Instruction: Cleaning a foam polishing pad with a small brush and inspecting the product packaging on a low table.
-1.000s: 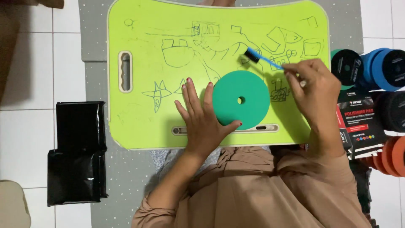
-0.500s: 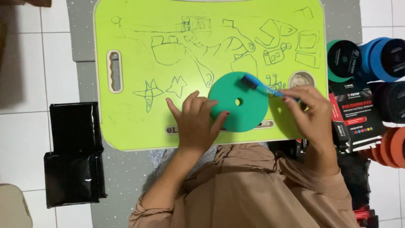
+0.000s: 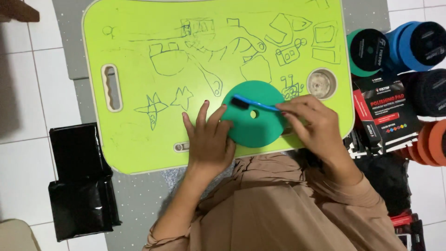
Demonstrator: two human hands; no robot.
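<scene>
While left fingers (image 3: 211,118) edge the green pad (image 3: 253,130), right fingers (image 3: 290,108) pinch the brush (image 3: 251,103).

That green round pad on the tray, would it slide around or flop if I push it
The green round pad looks like soft foam, so probably light and a bit bendy. Lying flat, it shouldn't roll. It may slide on the smooth tray, which fits the left hand pressing its edge.

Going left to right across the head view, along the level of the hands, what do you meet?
Black bag → left hand → green round pad → right hand holding a blue brush → black pad package → orange pads.
</scene>
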